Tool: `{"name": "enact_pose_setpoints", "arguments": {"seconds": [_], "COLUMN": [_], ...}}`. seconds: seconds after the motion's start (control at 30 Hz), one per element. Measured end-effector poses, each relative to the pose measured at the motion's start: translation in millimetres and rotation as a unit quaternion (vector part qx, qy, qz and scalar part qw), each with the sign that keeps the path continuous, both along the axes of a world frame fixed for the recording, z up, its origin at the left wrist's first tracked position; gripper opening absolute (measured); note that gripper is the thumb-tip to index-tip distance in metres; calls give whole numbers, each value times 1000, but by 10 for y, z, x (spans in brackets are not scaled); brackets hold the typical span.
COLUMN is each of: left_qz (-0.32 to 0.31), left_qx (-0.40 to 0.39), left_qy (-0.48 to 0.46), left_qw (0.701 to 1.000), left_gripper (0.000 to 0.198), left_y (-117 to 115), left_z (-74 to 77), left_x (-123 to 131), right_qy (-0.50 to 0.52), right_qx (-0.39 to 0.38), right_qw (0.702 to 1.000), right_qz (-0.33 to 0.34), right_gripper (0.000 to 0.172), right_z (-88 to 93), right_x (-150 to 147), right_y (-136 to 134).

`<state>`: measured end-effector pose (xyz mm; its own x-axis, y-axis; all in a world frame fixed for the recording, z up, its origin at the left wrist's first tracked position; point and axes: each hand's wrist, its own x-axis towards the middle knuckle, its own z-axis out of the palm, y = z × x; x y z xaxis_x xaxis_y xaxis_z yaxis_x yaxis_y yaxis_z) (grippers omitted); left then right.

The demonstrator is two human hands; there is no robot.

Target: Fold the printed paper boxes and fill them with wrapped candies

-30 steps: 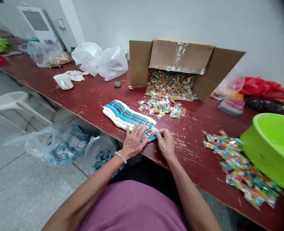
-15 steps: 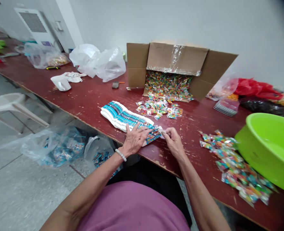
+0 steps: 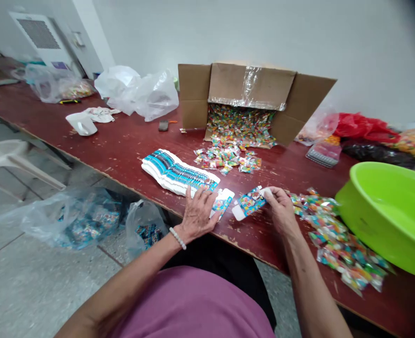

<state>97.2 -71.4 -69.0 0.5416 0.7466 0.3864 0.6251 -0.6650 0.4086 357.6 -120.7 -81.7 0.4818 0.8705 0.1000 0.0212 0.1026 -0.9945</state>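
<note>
A fanned row of flat blue-and-white printed cards [image 3: 174, 172] lies on the red table [image 3: 123, 145] near its front edge. My left hand [image 3: 197, 214] rests flat on the near end of that row, fingers spread. My right hand [image 3: 281, 207] pinches one flat card [image 3: 249, 203] by its right end and holds it just above the table, clear of the row. A heap of small colourful candy packets [image 3: 337, 237] lies right of that hand.
An open cardboard box [image 3: 254, 101] on its side spills candy packets [image 3: 228, 157] behind the cards. A green plastic basin [image 3: 386, 218] stands at the right. Plastic bags [image 3: 140, 94], a white cup [image 3: 81, 124] and a phone [image 3: 163, 125] lie farther back. Bags of packets [image 3: 84, 220] sit on the floor.
My right hand has pulled one card off the end of the row and carried it to the right. My left hand stayed pressed on the row.
</note>
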Motion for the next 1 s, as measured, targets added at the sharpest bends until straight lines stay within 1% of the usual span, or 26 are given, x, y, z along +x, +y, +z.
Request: {"name": "enact_pose_setpoints", "arguments": {"seconds": [0.03, 0.07, 0.1, 0.13, 0.17, 0.2, 0.23, 0.27, 0.3, 0.33, 0.37, 0.4, 0.5, 0.53, 0.6, 0.67, 0.7, 0.77, 0.83, 0.9, 1.0], "left_qz": [-1, -14, -44, -90, -145, -199, -238, -260, -268, -265, -255, -242, -212, -201, -174, -153, -148, -140, -122, -109, -104], "left_qx": [-59, -146, -256, -378, -496, -594, -666, -713, -740, -751, -748, -736, -683, -668, -645, -621, -610, -589, -577, -562, -528], "left_qy": [-50, -110, -175, -231, -269, -287, -292, -289, -286, -285, -290, -296, -301, -300, -303, -309, -309, -305, -299, -298, -311], "left_qw": [997, 983, 950, 892, 813, 725, 644, 584, 547, 533, 540, 558, 631, 651, 680, 704, 715, 735, 751, 764, 783], "left_gripper": [45, 42, 43, 46, 50, 54, 56, 56, 55, 52, 50, 47, 44, 44, 43, 39, 37, 33, 33, 34, 35], "left_y": [-36, -66, -93, -118, -145, -175, -209, -246, -284, -322, -357, -387, -445, -456, -470, -481, -488, -500, -509, -511, -511], "left_z": [26, 56, 89, 121, 152, 179, 201, 216, 226, 232, 234, 234, 239, 247, 271, 302, 317, 336, 337, 326, 304], "left_x": [17, 30, 39, 43, 40, 30, 15, -4, -25, -47, -67, -84, -114, -118, -124, -130, -133, -139, -142, -148, -171], "right_qy": [-4, -13, -26, -37, -41, -32, -13, 12, 41, 71, 95, 111, 128, 124, 121, 122, 124, 131, 133, 119, 59], "right_qx": [-11, -19, -21, -19, -14, -14, -19, -26, -36, -45, -52, -56, -54, -46, -25, -9, -11, -27, -45, -52, -50], "right_qw": [1000, 999, 997, 995, 992, 989, 986, 982, 977, 971, 966, 962, 959, 960, 963, 963, 961, 952, 950, 962, 984], "right_qz": [17, 39, 64, 92, 115, 140, 165, 187, 207, 224, 235, 243, 247, 245, 240, 240, 249, 276, 280, 239, 161], "right_gripper": [31, 29, 27, 26, 24, 23, 23, 23, 24, 25, 26, 28, 31, 33, 39, 46, 47, 42, 36, 33, 29], "right_z": [63, 134, 207, 280, 349, 410, 460, 499, 526, 540, 545, 541, 504, 491, 471, 462, 460, 452, 437, 415, 380], "right_x": [-47, -125, -229, -349, -476, -600, -714, -813, -893, -954, -999, -1029, -1067, -1073, -1087, -1111, -1128, -1167, -1203, -1220, -1202], "right_y": [-47, -94, -138, -177, -212, -242, -267, -287, -302, -313, -319, -322, -327, -333, -357, -400, -426, -479, -517, -527, -492]}}
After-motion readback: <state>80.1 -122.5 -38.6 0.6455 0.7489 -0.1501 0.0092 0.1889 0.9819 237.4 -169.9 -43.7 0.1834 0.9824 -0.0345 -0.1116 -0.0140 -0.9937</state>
